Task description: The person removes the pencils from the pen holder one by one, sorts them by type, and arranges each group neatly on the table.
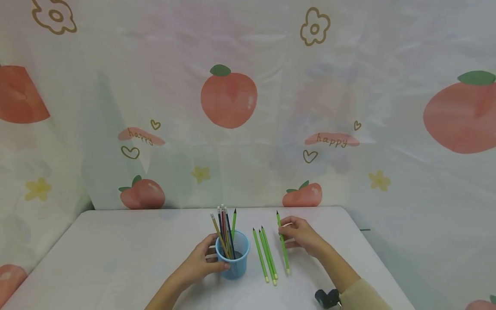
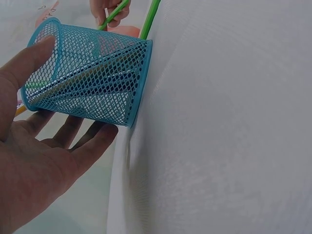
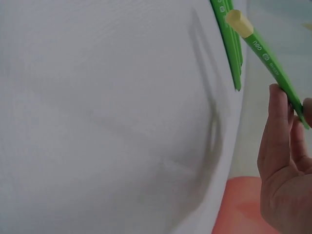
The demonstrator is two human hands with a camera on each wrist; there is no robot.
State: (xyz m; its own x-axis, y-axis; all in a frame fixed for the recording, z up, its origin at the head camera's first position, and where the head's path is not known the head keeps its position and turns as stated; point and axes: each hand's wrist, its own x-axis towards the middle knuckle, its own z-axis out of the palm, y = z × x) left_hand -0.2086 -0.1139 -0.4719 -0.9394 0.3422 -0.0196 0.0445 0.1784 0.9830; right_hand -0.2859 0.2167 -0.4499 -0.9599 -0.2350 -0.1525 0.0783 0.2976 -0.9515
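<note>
As seen from the head view, a white table (image 1: 135, 241) fills the lower half of the frame before a pale backdrop (image 1: 271, 99) printed with red fruit. At lower centre-left, the left hand (image 1: 199, 260) is on the near-left side of a blue mesh cup (image 1: 238, 270); its grip is closed around the cup, thumb at the front, fingers at the side, as the left wrist view confirms. The cup stands upright at lower centre. It contains several pencils (image 1: 222, 224), white-tipped ends uppermost, leaning to the upper left, and one green pencil (image 1: 234, 221) with its dark point upward. Just right of the cup, three green pencils (image 1: 266, 254) lie side by side on the table, points toward the top of the frame. Further right, the held pencil (image 1: 284, 254), also green, is pinched in the grip of the right hand (image 1: 302, 234), dark point up and pale end toward the bottom. At lower right, a black object (image 1: 328, 299), not identifiable, sits beside a beige sleeve (image 1: 364, 295).
</note>
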